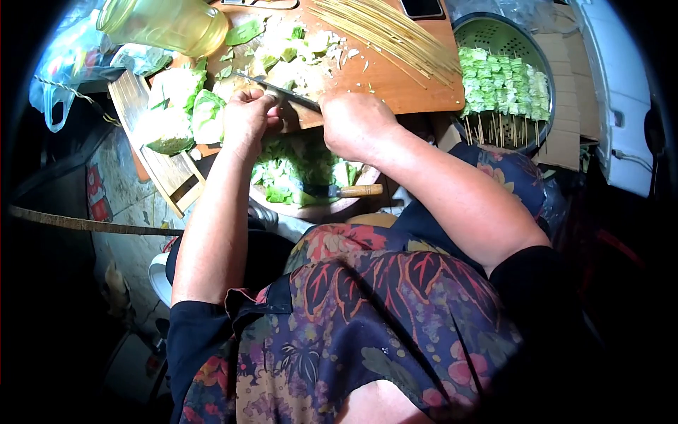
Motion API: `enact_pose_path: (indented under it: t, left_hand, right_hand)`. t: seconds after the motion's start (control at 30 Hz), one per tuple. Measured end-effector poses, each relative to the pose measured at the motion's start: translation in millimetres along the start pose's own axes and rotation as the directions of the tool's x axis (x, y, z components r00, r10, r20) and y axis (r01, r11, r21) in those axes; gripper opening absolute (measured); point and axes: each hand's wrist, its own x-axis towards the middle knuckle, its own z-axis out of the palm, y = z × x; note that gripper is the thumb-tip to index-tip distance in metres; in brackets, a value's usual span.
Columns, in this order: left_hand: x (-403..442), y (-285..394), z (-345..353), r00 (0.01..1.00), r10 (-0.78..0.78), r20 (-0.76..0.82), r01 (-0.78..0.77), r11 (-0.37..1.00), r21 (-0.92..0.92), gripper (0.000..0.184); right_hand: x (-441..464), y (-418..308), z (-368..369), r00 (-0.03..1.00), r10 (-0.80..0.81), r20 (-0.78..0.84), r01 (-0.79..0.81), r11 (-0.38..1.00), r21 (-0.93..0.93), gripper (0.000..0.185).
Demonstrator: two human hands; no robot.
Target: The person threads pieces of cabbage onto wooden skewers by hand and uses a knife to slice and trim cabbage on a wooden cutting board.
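Note:
My right hand (357, 124) is closed around the handle end of a knife (289, 94), whose dark blade points left across the near edge of the wooden board (417, 102). Close to the blade, my left hand (247, 116) has its fingers curled and pinched; whatever they hold is hidden. Cut cabbage pieces (296, 49) lie scattered on the board beyond the knife. Left of my left hand sit larger cabbage chunks (169, 113). Below both hands, a bowl (318, 212) holds chopped cabbage leaves (282, 173) and a tool with a wooden handle (360, 190).
A bundle of bamboo skewers (395, 39) lies on the board near a phone (422, 7). At right, a colander (487, 28) holds skewered cabbage (505, 85). A yellowish jar (162, 27) stands at upper left beside plastic bags (70, 63). A wooden rack (166, 173) borders the left side.

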Motion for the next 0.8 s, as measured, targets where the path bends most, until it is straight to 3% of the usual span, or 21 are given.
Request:
enact_pose_path:
  t: [0.1, 0.23, 0.47, 0.63, 0.8]
  left_hand:
    - [6.1, 3.2, 4.3, 0.999, 0.045, -0.026, -0.046, 0.998, -0.036, 0.015]
    - [22.5, 2.2, 10.6, 0.986, 0.140, -0.091, -0.142, 0.990, -0.020, 0.018]
    - [30.4, 7.1, 11.0, 0.982, 0.161, -0.097, -0.167, 0.984, -0.058, 0.019]
    - [25.8, 11.1, 10.8, 0.982, 0.186, -0.020, -0.187, 0.981, -0.057, 0.034]
    - [16.0, 15.2, 4.1, 0.979, 0.199, 0.040, -0.193, 0.974, -0.120, 0.047]
  right_hand:
    - [3.3, 9.1, -4.8, 0.994, -0.057, -0.091, 0.056, 0.998, -0.008, 0.024]
    - [6.9, 13.4, -9.8, 0.992, -0.066, -0.107, 0.062, 0.997, -0.048, 0.025]
    - [7.5, 10.2, -20.5, 0.995, -0.030, -0.094, 0.032, 0.999, 0.019, 0.025]
    - [2.2, 3.2, -31.0, 0.998, 0.014, -0.054, -0.008, 0.996, 0.094, 0.025]
    - [-0.8, 4.9, -28.9, 0.982, 0.020, -0.185, 0.007, 0.990, 0.143, 0.026]
